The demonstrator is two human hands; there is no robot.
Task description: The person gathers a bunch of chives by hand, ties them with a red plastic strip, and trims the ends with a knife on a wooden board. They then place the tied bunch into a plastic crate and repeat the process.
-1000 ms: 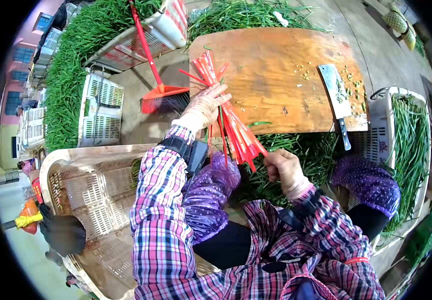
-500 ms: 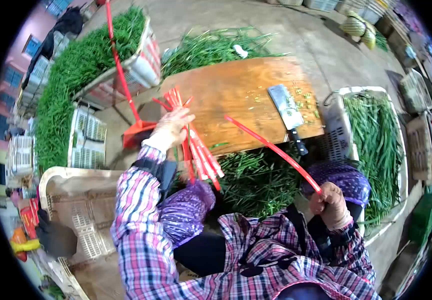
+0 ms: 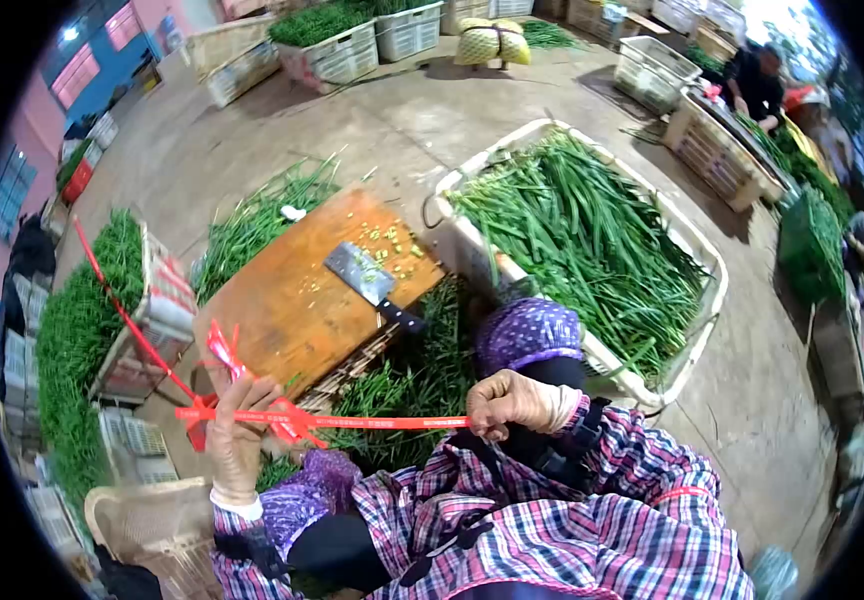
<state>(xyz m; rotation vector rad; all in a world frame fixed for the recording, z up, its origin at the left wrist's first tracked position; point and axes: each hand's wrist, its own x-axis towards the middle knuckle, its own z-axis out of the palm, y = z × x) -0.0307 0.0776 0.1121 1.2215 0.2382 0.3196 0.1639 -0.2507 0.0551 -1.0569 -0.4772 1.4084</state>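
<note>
A red printed plastic tape [image 3: 392, 422] stretches level between my two hands, above my lap. My right hand [image 3: 519, 402] pinches its right end, fingers closed. My left hand [image 3: 235, 432] is closed around the tape's other part, together with a bunch of red plastic strips [image 3: 224, 352] that stick out above and below the fingers. Just beyond the left hand stands a wooden board [image 3: 272, 300]. On it lie a cleaver [image 3: 360, 273] with a black handle and scattered chopped green bits [image 3: 389, 243].
A white crate [image 3: 717, 290] full of long green stalks [image 3: 592, 240] stands at my right knee. Cut greens [image 3: 382, 400] lie under the board. More crates of greens [image 3: 92, 310] are on the left. A person [image 3: 755, 85] works at the far right.
My view has turned to the right. My right hand has come in toward the left, and the tape now runs straight between both hands. The left hand has lifted the strips off the board's edge.
</note>
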